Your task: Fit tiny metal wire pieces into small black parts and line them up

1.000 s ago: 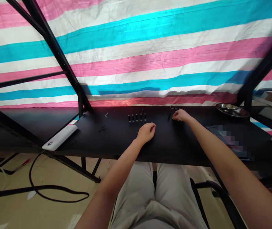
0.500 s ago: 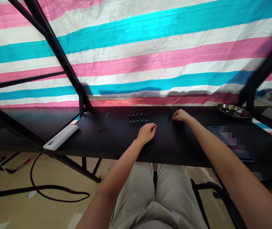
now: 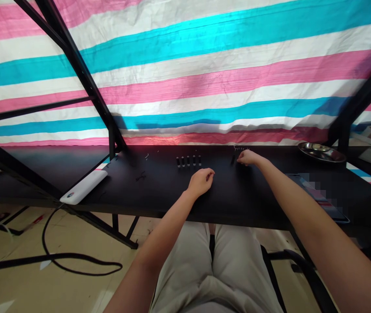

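My left hand (image 3: 201, 181) rests on the black table with its fingers curled in, and nothing shows between thumb and forefinger. In front of it stands a row of several small black cylinders with pale ends (image 3: 188, 161). My right hand (image 3: 248, 158) is farther right, thumb and fingertips pinched together low over the tabletop. Whatever they may hold is too small to make out. Just left of those fingertips is a dark, narrow piece (image 3: 233, 158). Behind the hand lies a group of tiny pale-ended pieces (image 3: 240, 149), partly hidden.
A shiny metal dish (image 3: 322, 152) sits at the back right, with a dark flat tablet-like item (image 3: 322, 200) nearer me. On the left lie a white power bank (image 3: 84, 187) with a cable and some black scraps (image 3: 140, 176). Black frame posts (image 3: 84, 74) rise beside the table.
My right hand has shifted very slightly right, its fingers still pinched. My left hand and the row of cylinders keep their places; the whole view has moved a little.
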{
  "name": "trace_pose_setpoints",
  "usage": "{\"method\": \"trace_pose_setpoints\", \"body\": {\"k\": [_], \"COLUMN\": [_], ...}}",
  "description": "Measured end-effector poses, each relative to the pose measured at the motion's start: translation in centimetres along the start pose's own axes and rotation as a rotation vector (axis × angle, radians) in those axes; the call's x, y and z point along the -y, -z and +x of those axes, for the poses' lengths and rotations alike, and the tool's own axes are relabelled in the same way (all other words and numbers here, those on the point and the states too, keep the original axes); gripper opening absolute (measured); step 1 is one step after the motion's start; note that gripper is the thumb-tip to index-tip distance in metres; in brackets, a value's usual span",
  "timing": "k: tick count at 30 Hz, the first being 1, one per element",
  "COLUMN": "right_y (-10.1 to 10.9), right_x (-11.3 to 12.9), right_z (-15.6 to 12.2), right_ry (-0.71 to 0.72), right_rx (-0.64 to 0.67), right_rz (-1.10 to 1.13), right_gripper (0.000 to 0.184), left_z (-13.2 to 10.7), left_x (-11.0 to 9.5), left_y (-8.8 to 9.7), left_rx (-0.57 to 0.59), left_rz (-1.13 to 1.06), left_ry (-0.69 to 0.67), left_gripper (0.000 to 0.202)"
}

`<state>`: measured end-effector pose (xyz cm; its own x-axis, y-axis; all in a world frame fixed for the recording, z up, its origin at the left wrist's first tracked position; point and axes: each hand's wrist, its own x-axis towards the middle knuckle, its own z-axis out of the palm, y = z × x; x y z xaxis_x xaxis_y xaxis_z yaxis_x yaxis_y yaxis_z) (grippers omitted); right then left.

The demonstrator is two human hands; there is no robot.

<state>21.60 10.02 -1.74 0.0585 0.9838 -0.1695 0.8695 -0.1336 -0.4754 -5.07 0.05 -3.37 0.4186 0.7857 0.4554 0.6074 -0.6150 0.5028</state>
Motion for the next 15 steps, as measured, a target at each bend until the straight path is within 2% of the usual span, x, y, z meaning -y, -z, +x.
{"method": "trace_pose_setpoints", "body": {"k": [3, 10, 15], "right_y": [0.2, 0.6, 0.6], "right_x": [0.1, 0.6, 0.5], "right_z": [0.2, -0.6, -0.9], "right_ry": [0.009, 0.051, 0.026], "right_rx": [0.006, -0.125, -0.061], "right_rz": [-0.065, -0.069, 0.007], "right_gripper": [0.009, 0.004, 0.005], "left_z": [0.0, -0.1, 0.0], "left_x": [0.0, 0.0, 0.0], "left_y": [0.1, 0.1, 0.1], "left_rx": [0.001, 0.005, 0.004], "left_rz": [-0.001, 0.005, 0.005], "left_ry": [-0.001, 0.004, 0.0], "left_gripper": [0.017, 0.018, 0.018]}}
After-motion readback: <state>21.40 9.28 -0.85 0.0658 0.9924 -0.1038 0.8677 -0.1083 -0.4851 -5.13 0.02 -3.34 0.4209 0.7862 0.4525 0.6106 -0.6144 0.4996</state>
